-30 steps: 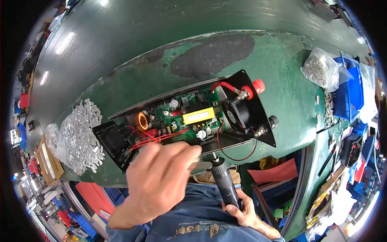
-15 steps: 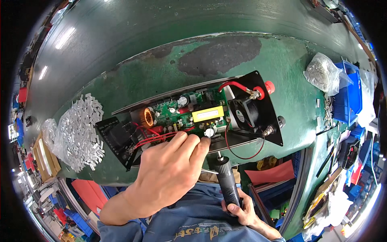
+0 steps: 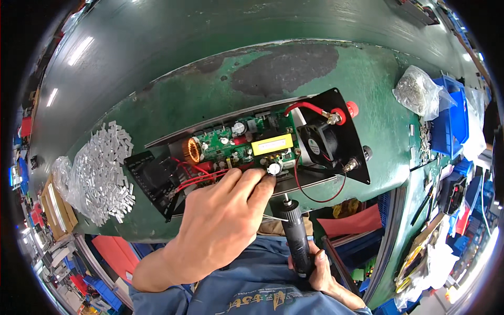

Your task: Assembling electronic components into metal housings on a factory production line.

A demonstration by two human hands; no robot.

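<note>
An opened electronic unit with a green circuit board [image 3: 215, 149] lies slantwise on the bench. Its black end panel [image 3: 344, 139] at the right bears a fan [image 3: 316, 144], a red terminal [image 3: 352, 109] and a thick red cable. A copper coil [image 3: 191, 150] and a yellow-wrapped part [image 3: 271, 144] sit on the board. My left hand [image 3: 223, 220] reaches over the unit's near edge, fingers curled and pressed together beside a round capacitor [image 3: 274, 169]; what they grip is hidden. My right hand [image 3: 319, 269] is wrapped round a black electric screwdriver [image 3: 294, 231], its tip against the near side wall.
A heap of small silvery metal pieces [image 3: 105, 176] lies left of the unit, partly on a clear bag. At the right are a bag of small parts [image 3: 417, 93] and a blue bin [image 3: 449, 118]. The green bench's [image 3: 362, 68] near edge runs in front of me.
The screwdriver has tilted slightly and its collar sits a little closer to the unit's near wall. My left hand stays at nearly the same place on the unit.
</note>
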